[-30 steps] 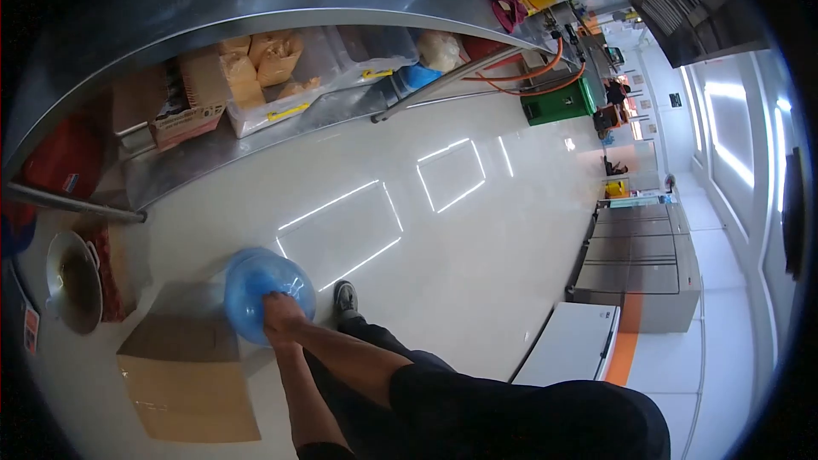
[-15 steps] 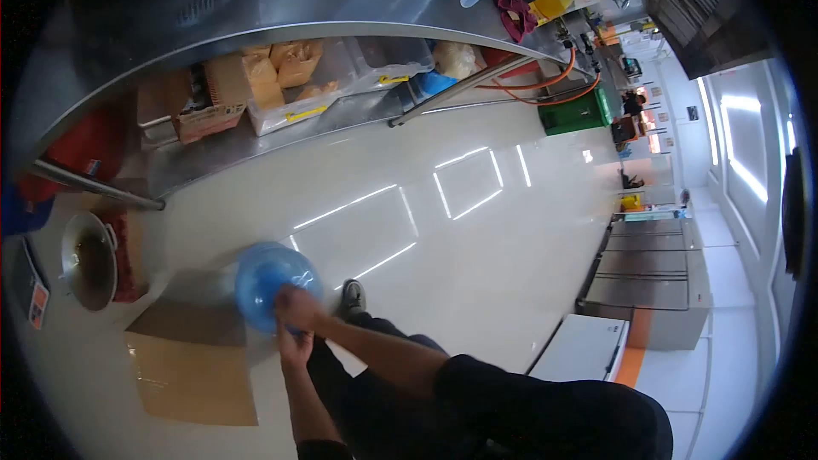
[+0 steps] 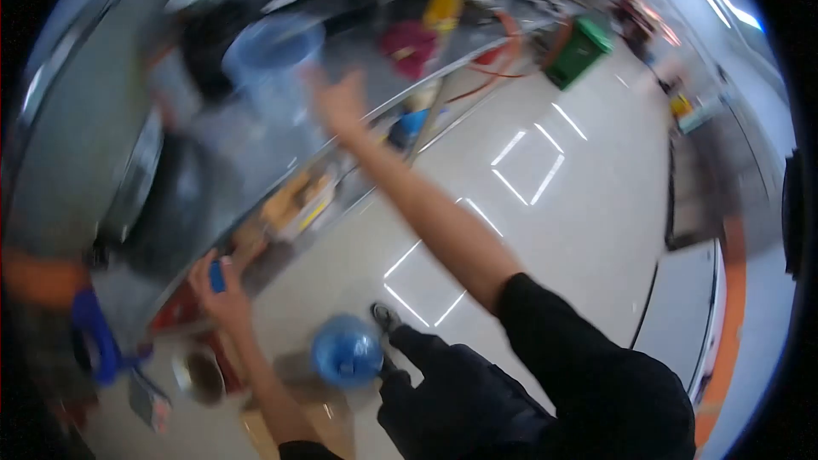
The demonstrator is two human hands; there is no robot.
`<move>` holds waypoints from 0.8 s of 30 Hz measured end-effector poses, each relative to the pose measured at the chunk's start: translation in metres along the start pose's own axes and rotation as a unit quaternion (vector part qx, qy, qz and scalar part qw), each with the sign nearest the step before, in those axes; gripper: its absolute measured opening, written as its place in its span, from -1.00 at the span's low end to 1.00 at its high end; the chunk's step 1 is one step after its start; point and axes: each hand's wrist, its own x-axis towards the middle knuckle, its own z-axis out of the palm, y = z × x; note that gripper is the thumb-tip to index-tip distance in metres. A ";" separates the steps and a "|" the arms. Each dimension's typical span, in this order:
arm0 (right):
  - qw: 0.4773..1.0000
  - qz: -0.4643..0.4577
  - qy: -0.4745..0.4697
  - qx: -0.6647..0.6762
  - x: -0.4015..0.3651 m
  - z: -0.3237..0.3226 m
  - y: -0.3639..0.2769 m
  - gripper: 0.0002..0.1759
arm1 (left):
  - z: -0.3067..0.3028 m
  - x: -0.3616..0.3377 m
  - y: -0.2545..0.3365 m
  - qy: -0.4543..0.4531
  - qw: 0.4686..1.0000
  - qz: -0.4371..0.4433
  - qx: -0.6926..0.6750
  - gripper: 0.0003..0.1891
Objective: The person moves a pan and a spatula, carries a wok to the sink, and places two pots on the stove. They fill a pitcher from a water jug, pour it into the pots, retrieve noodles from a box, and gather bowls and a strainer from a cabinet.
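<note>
My left hand (image 3: 223,296) is closed around a small blue bottle cap (image 3: 219,276), near the steel counter's front edge. Over the counter, my right hand (image 3: 341,104) is stretched out with its fingers apart, blurred by motion. Close beside those fingers stands a clear plastic pitcher (image 3: 274,64); whether they touch it cannot be made out. Between my arms, a big blue water jug (image 3: 347,351) rests on the floor by my shoe, with neither hand on it.
The steel counter (image 3: 217,149) carries a maroon cloth (image 3: 407,44) and a yellow packet (image 3: 443,7). Cardboard (image 3: 319,413) lies beside the jug, near a metal bowl (image 3: 198,375). A green bin (image 3: 581,51) stands farther off. Bins with brown packets (image 3: 290,204) sit under the counter.
Both hands have left the top of the water jug. My right hand has swung up to the pitcher; my left has moved toward the counter edge with the cap. The view has turned.
</note>
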 end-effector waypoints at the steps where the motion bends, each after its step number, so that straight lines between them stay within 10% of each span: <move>1: 0.999 -0.021 0.038 -0.014 0.010 0.015 0.000 0.15 | 0.024 0.032 0.004 0.007 0.999 0.048 0.018 -0.73; 4: 0.989 0.117 -0.069 0.054 0.019 0.005 -0.032 0.16 | 0.081 0.087 0.002 -0.021 0.994 0.100 0.032 -0.65; 15: 0.928 0.148 -0.151 0.306 0.045 0.003 -0.034 -0.24 | 0.106 0.097 0.006 -0.020 0.972 0.122 0.199 -0.38; 24: 0.753 0.300 -0.203 0.549 -0.090 -0.210 0.096 -0.85 | 0.053 0.007 -0.013 -0.036 0.992 0.116 0.043 -0.45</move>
